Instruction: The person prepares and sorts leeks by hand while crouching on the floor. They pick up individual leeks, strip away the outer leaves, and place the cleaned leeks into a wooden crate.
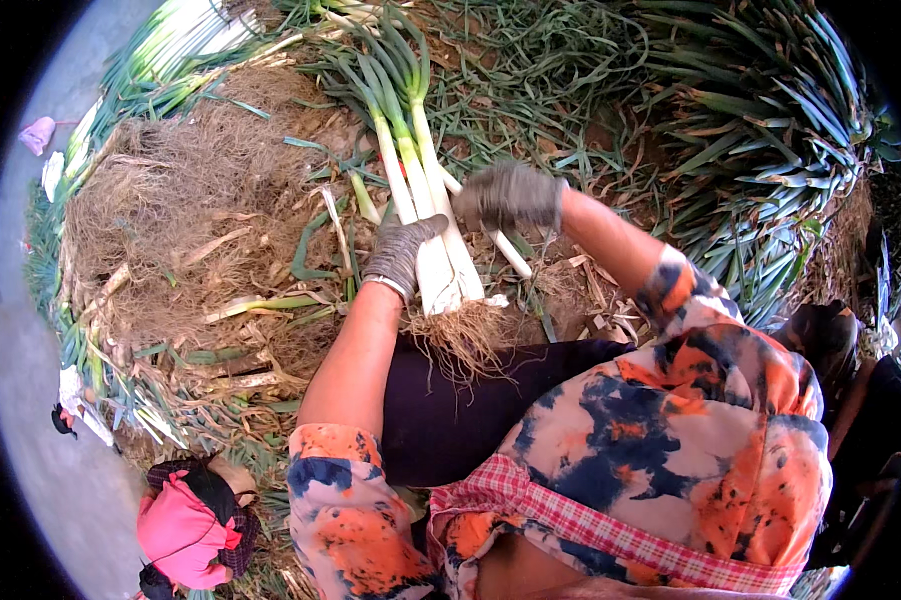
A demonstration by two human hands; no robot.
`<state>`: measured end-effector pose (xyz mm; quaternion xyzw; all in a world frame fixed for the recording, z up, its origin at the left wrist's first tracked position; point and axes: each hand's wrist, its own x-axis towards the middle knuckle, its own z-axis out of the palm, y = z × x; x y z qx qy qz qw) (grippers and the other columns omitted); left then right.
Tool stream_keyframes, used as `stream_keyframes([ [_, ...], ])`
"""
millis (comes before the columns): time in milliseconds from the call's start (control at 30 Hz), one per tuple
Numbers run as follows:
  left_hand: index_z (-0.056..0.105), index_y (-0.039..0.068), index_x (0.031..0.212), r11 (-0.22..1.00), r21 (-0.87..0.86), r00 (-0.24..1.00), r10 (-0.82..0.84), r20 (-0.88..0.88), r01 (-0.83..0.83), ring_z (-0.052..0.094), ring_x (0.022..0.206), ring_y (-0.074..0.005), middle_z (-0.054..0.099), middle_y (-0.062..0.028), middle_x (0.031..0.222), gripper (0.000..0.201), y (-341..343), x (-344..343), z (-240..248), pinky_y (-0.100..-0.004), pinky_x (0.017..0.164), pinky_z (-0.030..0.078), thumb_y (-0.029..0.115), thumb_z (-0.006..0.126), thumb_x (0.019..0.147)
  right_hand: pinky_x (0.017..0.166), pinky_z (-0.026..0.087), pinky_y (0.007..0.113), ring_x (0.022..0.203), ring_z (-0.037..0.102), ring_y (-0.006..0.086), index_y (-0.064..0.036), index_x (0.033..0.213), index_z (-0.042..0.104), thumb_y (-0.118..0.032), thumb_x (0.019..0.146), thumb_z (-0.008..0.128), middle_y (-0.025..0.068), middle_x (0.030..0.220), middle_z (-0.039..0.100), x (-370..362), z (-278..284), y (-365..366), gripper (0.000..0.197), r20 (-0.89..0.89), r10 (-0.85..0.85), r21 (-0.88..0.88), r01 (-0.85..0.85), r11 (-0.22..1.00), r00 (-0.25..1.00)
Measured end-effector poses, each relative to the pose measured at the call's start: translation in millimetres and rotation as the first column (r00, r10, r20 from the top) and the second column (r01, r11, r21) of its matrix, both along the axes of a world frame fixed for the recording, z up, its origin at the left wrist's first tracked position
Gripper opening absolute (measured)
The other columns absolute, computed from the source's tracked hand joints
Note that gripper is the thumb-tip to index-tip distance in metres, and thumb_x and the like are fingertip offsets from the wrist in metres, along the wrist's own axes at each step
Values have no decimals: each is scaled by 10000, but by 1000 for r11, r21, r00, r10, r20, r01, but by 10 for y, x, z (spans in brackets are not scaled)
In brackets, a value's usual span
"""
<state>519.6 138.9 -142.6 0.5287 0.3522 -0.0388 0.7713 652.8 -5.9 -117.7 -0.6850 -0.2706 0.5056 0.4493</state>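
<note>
My left hand [395, 255], in a grey knit glove, is closed round a small bunch of large green onions [432, 190]. Their white stalks slant over my lap, with shaggy brown roots [462, 335] toward me and green tops pointing away. My gloved right hand [515, 197] is just right of the bunch, its fingers smeared by motion. Passing under that hand is another white onion stalk [511, 256]; whether the fingers touch it is hidden. A cut piece of green stalk [363, 198] lies left of the bunch.
A broad mat of dry roots [180, 200] spreads on the left. Loose green leaves [560, 80] cover the ground ahead. Stacked green onions [760, 130] rise at the right, and more onions [185, 40] lie far left. Another person in pink [185, 525] is at lower left.
</note>
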Motion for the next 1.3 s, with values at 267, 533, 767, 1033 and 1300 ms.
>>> stream_keyframes([
  [267,504,-6,1054,1000,17,999,17,-40,-17,593,637,-227,598,-110,809,424,-45,-46,-23,-333,578,514,58,683,676,624,467,342,649,580,230,21,856,611,-451,643,653,118,714,605,845,-883,1148,520,690,75,-219,108,970,720],
  [533,501,-6,1039,997,76,996,18,-84,-12,587,634,-236,588,-124,802,440,-24,-99,-14,-342,548,515,66,696,651,531,444,348,579,550,207,-30,755,621,-416,691,633,67,669,589,928,-1109,1635,391,441,370,-500,-119,858,817],
  [767,511,-6,1022,999,-27,997,37,-68,-39,588,626,-216,593,-119,804,413,10,-131,27,-330,538,510,81,698,665,335,307,304,370,409,134,-63,608,502,-275,781,586,37,498,463,939,-1050,1328,287,-330,-423,-75,423,903,844],
  [1033,537,-10,999,1000,14,997,25,-70,-24,584,616,-205,596,-105,779,386,2,-78,25,-308,538,502,106,701,669,424,410,340,493,518,186,-4,714,597,-490,620,702,98,646,560,838,-1187,1472,506,531,110,-308,71,949,840],
  [1300,551,-30,997,1000,-5,999,14,-46,-14,593,624,-211,615,-113,792,369,66,-156,-27,-317,567,504,131,681,691,493,506,352,615,584,215,-44,916,571,-229,727,662,96,816,598,597,-1099,1048,279,-289,-454,-163,424,891,843],
])
